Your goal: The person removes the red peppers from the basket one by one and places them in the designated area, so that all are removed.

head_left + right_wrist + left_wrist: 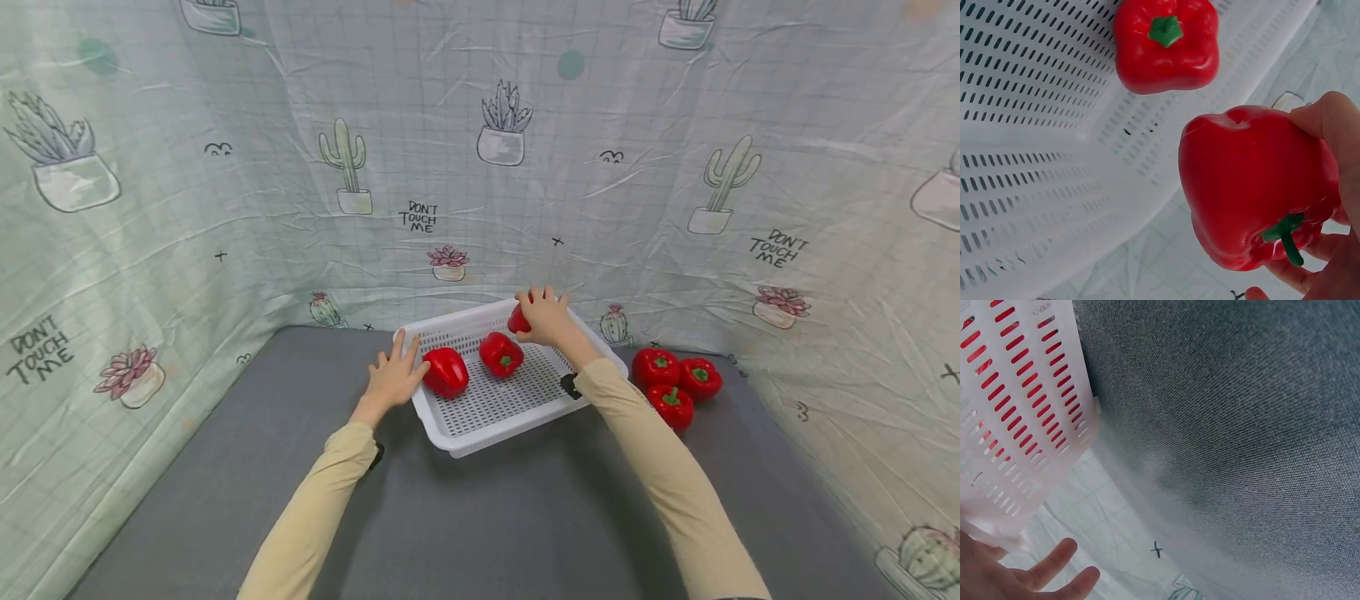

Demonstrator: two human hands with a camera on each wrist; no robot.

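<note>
A white perforated plastic basket (517, 418) stands tilted to my view at the far side of the table. Inside it are two red bell peppers, one at the left (446, 372) and one near the middle (501, 355). My right hand (546, 320) grips a third red bell pepper (1254, 181), thumb on one side and fingers on the other, above the basket's far right part. At the basket's left rim rests my left hand (392, 379), its fingers spread and fairly straight. The left wrist view shows the basket's slotted side wall (1029, 387) with red behind the slots.
Several objects stand beyond the basket's right end: a group of red bell peppers (670, 407) clustered on the dark grey table (495, 517). A pale curtain (412, 275) printed with potted plants hangs behind and at both sides.
</note>
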